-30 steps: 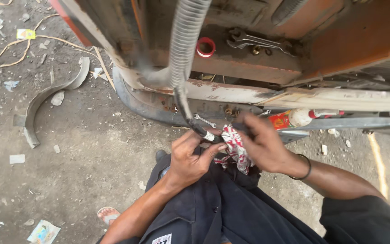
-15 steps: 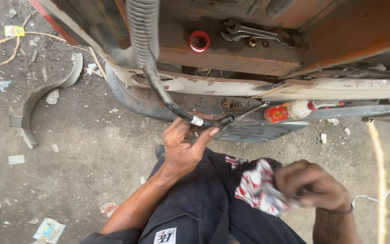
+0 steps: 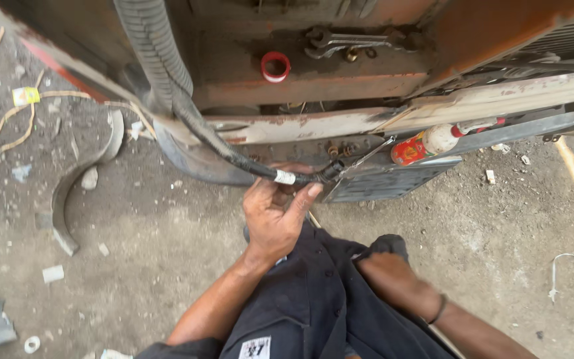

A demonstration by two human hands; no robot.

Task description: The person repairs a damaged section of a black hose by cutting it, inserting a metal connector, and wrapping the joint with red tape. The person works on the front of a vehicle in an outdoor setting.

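1. My right hand has dropped the rag and gone out of view; only its forearm (image 3: 400, 286) shows, so I cannot tell its fingers.
2. My left hand (image 3: 275, 216) stays curled on the black corrugated rubber hose (image 3: 234, 156), under the rusty machine frame (image 3: 340, 80).

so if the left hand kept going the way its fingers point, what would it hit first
The left hand points up at the black hose, which its fingertips already seem to touch. Just past that comes the rusty frame, though depth is hard to judge.

Outdoor repair yard: rusty machine frame (image 3: 340, 86), wrenches (image 3: 347, 43), littered ground (image 3: 134, 252).
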